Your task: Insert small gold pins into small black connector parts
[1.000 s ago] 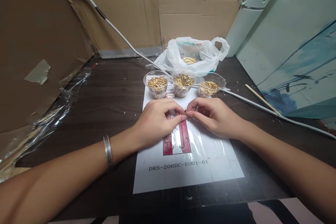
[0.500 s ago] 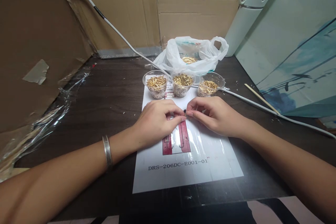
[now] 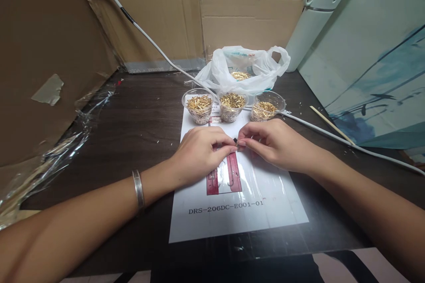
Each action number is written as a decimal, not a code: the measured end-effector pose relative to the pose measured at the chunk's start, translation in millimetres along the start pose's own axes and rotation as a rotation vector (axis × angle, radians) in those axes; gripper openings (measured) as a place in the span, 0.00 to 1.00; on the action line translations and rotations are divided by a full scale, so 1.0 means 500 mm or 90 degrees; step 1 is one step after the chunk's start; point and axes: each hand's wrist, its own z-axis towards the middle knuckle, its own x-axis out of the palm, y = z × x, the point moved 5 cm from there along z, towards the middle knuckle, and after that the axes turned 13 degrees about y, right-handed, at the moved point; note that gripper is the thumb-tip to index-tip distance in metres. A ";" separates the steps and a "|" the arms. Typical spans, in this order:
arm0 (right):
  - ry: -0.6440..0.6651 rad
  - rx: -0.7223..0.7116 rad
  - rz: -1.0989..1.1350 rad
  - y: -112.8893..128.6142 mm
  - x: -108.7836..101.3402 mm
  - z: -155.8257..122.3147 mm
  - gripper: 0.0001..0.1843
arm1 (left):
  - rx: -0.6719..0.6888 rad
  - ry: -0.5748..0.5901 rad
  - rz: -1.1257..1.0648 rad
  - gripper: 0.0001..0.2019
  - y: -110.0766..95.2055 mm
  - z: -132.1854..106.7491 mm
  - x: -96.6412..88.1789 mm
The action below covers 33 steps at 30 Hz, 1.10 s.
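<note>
A small black piece (image 3: 235,140) shows between the fingertips of my two hands, too small to make out its kind. My left hand (image 3: 207,150) pinches it from the left, thumb against forefinger. My right hand (image 3: 267,145) is closed in a pinch at its right side; whatever its fingertips hold is hidden. Both hands are over a printed sheet (image 3: 285,212) with a red drawing and the text DRS-206DC-E001-01. Just beyond the hands stand three clear plastic cups, a left cup (image 3: 200,117), a middle cup (image 3: 232,115) and a right cup (image 3: 262,115), holding small gold-coloured metal pins.
Behind the cups an open white plastic bag (image 3: 265,73) holds more gold pins. A white cable (image 3: 159,51) crosses the dark table (image 3: 142,110). At the right lie a thin wooden stick (image 3: 332,124) and, farther back, a white bottle (image 3: 307,31). Cardboard walls the back and left.
Both hands stay together around the black piece, with only a slight shift of the right hand's fingers. The whole view has moved a little; cups, bag and sheet are unchanged.
</note>
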 end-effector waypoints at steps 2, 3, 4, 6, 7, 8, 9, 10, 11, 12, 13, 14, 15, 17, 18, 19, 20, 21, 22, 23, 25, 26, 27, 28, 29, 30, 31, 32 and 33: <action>-0.004 0.003 -0.013 0.003 0.000 0.000 0.08 | 0.001 0.000 -0.001 0.05 -0.001 -0.001 -0.001; -0.005 0.004 -0.021 0.005 0.000 0.000 0.08 | 0.002 0.000 -0.001 0.05 -0.001 -0.002 -0.001; -0.006 0.005 -0.029 0.007 0.000 0.000 0.08 | 0.002 0.000 -0.001 0.05 -0.001 -0.002 -0.002; -0.006 0.006 -0.048 0.010 0.000 0.000 0.08 | 0.004 0.001 -0.001 0.05 -0.001 -0.003 -0.002; -0.006 0.007 -0.057 0.012 0.000 0.000 0.08 | 0.004 0.002 -0.002 0.05 -0.001 -0.002 -0.001; -0.007 0.009 -0.065 0.013 0.000 -0.001 0.08 | 0.004 0.004 -0.002 0.05 0.000 -0.002 0.000; -0.008 0.012 -0.070 0.013 0.000 -0.002 0.08 | 0.004 0.005 -0.003 0.05 0.000 -0.001 0.000; -0.009 0.015 -0.074 0.014 -0.001 -0.003 0.08 | 0.004 0.007 -0.002 0.05 0.000 -0.001 0.001; -0.010 0.017 -0.075 0.014 -0.001 -0.004 0.08 | 0.004 0.008 -0.002 0.05 0.000 0.000 0.001; -0.010 0.020 -0.074 0.014 -0.002 -0.005 0.08 | 0.004 0.008 -0.001 0.05 -0.001 0.000 0.001; -0.009 0.023 -0.068 0.014 -0.002 -0.006 0.08 | 0.003 0.009 -0.002 0.05 -0.001 0.000 0.002; -0.006 0.024 -0.054 0.013 -0.002 -0.006 0.08 | 0.003 0.010 -0.005 0.05 -0.002 0.000 0.002; 0.000 0.025 -0.032 0.011 -0.002 -0.007 0.08 | 0.003 0.013 -0.008 0.06 -0.002 0.000 0.002; 0.012 0.025 0.022 0.007 0.001 -0.007 0.09 | 0.005 0.018 -0.012 0.06 -0.003 -0.001 0.003; 0.016 0.025 0.045 0.004 0.002 -0.006 0.09 | 0.007 0.020 -0.012 0.06 -0.004 -0.002 0.003; 0.019 0.026 0.064 0.002 0.003 -0.006 0.09 | 0.008 0.021 -0.012 0.06 -0.004 -0.002 0.003; 0.020 0.028 0.077 -0.001 0.004 -0.005 0.10 | 0.009 0.021 -0.012 0.06 -0.004 -0.003 0.003; 0.021 0.032 0.087 -0.002 0.005 -0.005 0.10 | 0.008 0.020 -0.012 0.06 -0.004 -0.003 0.003; 0.021 0.036 0.093 -0.003 0.005 -0.004 0.10 | 0.007 0.019 -0.012 0.06 -0.004 -0.003 0.002; 0.020 0.041 0.095 -0.003 0.005 -0.004 0.11 | 0.007 0.018 -0.012 0.06 -0.004 -0.003 0.002; 0.014 0.051 0.082 -0.001 0.004 -0.003 0.10 | 0.008 0.016 -0.010 0.06 -0.005 -0.002 0.002; 0.012 0.059 0.068 0.001 0.003 -0.003 0.10 | 0.008 0.017 -0.008 0.06 -0.005 -0.001 0.002; 0.011 0.069 0.051 0.003 0.002 -0.003 0.09 | 0.008 0.019 -0.007 0.06 -0.005 -0.001 0.003; 0.009 0.079 0.035 0.005 0.001 -0.004 0.09 | 0.007 0.021 -0.005 0.06 -0.004 0.000 0.004; 0.008 0.089 0.019 0.008 0.000 -0.004 0.08 | 0.006 0.022 -0.003 0.06 -0.004 0.000 0.004; 0.004 0.097 0.003 0.010 -0.001 -0.005 0.08 | 0.006 0.023 -0.001 0.06 -0.003 0.001 0.005; 0.000 0.103 -0.010 0.012 -0.002 -0.006 0.08 | 0.006 0.023 0.000 0.06 -0.003 0.001 0.005; -0.003 0.106 -0.016 0.014 -0.002 -0.006 0.08 | 0.006 0.023 0.001 0.06 -0.002 0.001 0.005; -0.003 0.108 -0.016 0.014 -0.002 -0.007 0.08 | 0.007 0.022 0.001 0.06 -0.002 0.001 0.005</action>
